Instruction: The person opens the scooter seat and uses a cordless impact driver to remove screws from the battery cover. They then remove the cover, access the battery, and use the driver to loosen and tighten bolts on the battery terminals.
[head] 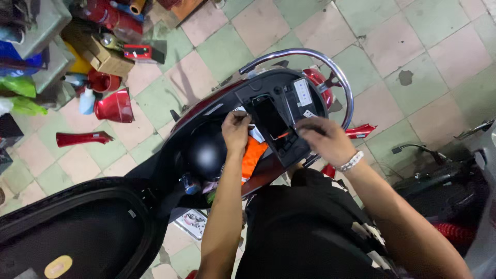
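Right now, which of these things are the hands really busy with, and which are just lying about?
In hand:
left hand and right hand at the black compartment of the red scooter
orange cloth

Lying about:
black helmet
red body panels
cardboard box
raised seat

Lighting: dim, even indoor light, cool tint. Glare: bright streak along the curved chrome grab rail (pixel 330 70); soft sheen on the round black helmet (pixel 206 152). Shadows: deep in the black underside of the raised seat (pixel 77 227), detail lost. Sharpness: soft throughout; both hands slightly blurred. Distortion: wide-angle bending of the pink and green floor tiles (pixel 423 51) towards the edges.
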